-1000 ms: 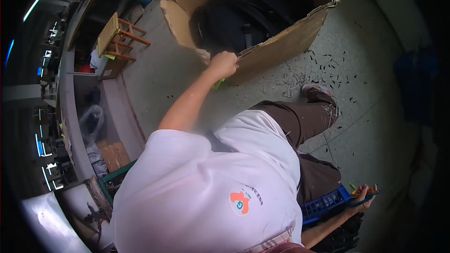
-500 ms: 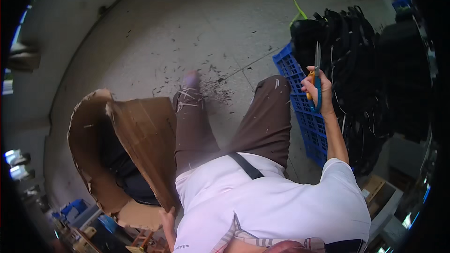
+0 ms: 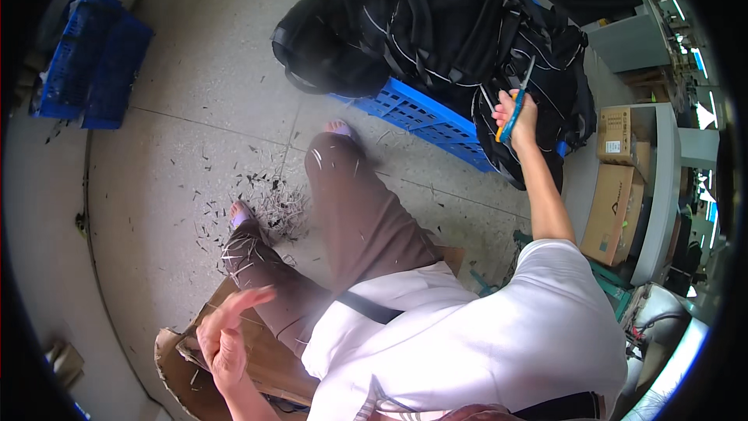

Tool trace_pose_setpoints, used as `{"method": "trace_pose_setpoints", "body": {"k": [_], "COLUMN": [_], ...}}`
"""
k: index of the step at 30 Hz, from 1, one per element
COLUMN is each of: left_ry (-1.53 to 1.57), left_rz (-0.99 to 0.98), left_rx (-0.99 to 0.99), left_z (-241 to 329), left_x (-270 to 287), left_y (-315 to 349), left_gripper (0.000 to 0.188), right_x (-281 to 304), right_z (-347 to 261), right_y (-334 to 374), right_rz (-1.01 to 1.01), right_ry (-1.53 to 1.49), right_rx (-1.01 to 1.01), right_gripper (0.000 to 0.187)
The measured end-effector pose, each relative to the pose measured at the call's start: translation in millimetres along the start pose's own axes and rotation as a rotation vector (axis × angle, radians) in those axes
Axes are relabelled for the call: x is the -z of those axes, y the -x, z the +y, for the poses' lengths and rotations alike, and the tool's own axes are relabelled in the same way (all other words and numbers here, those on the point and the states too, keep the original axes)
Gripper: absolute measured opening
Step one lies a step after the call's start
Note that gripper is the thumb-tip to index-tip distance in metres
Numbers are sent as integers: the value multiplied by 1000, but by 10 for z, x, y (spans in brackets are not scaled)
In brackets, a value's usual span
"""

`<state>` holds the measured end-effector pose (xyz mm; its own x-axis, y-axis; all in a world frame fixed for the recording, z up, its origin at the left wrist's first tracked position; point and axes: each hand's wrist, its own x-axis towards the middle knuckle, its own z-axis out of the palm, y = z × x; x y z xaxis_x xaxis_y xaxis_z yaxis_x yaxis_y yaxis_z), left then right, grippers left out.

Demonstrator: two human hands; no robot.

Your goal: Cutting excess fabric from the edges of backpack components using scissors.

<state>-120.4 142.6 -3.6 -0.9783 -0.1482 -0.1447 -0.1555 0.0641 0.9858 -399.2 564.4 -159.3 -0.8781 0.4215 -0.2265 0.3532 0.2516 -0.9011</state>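
My right hand point(image 3: 520, 118) is closed round the blue and orange handles of a pair of scissors point(image 3: 516, 113), its blades pointing away from me. Just beyond and around it lie black backpacks point(image 3: 444, 23) with straps and pale piping, heaped on a blue plastic crate point(image 3: 421, 121). My left hand point(image 3: 226, 339) is raised above an opened cardboard box point(image 3: 257, 343) at my left side, fingers stretched out and nothing in them. Something black shows in part inside the box.
Thread and fabric scraps point(image 3: 280, 206) litter the floor by my feet. Blue crates point(image 3: 97, 58) stand at the far left by the wall. On the right, cardboard cartons point(image 3: 615, 210) sit in a grey shelf unit point(image 3: 662, 187).
My body and view have turned right toward the backpacks. My left hand has let go of the cardboard box's edge and come up. The scissors stay in my right hand, now close against the backpacks.
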Motion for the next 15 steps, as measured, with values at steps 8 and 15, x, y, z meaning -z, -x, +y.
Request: {"method": "trace_pose_setpoints", "body": {"k": [8,15], "left_ry": [994,1099], "left_rz": [-648,-635], "left_rx": [-185,-551], "left_z": [920,774], "left_x": [-1153,-1102], "left_y": [-779,-749], "left_gripper": [58,56], "right_x": [-710,-1085], "right_z": [610,643], "right_y": [-695,-1056], "right_rz": [105,418], "right_ry": [-450,-494], "right_rx": [-327,-240], "right_gripper": [29,44]}}
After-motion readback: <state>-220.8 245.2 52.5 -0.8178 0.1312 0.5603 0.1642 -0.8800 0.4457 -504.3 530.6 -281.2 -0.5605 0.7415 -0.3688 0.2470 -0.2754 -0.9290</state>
